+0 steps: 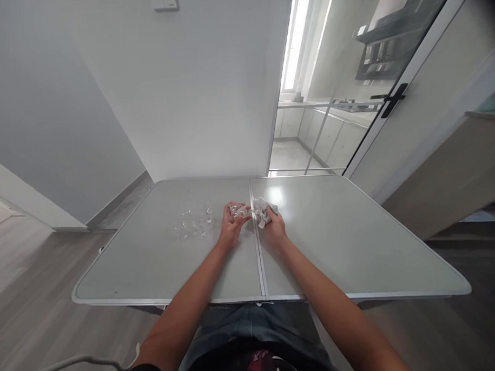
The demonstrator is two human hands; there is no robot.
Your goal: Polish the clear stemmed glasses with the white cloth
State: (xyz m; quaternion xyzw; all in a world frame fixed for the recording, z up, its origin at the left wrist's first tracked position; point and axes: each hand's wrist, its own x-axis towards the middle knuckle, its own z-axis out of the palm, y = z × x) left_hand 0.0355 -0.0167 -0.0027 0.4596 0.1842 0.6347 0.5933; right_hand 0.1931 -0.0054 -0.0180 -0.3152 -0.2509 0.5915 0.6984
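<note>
My left hand (pixel 231 225) is closed around a clear glass (pixel 239 210), held sideways just above the middle of the table. Its narrow end, which looks like a stem, points right into a crumpled white cloth (pixel 261 211). Fingers of my right hand (pixel 275 225) grip that cloth, which covers the far end of the glass. Left of my hands, several more clear glasses (pixel 194 222) stand close together; being see-through, their exact outlines are hard to make out.
Both hands work over a pale folding table (pixel 339 242) with a metal rim and a centre seam (pixel 260 266). A white wall (pixel 204 100) rises behind it. Beyond, to the right, is a glass door with a black handle (pixel 394 100). A pale cable (pixel 75 360) runs at the lower left.
</note>
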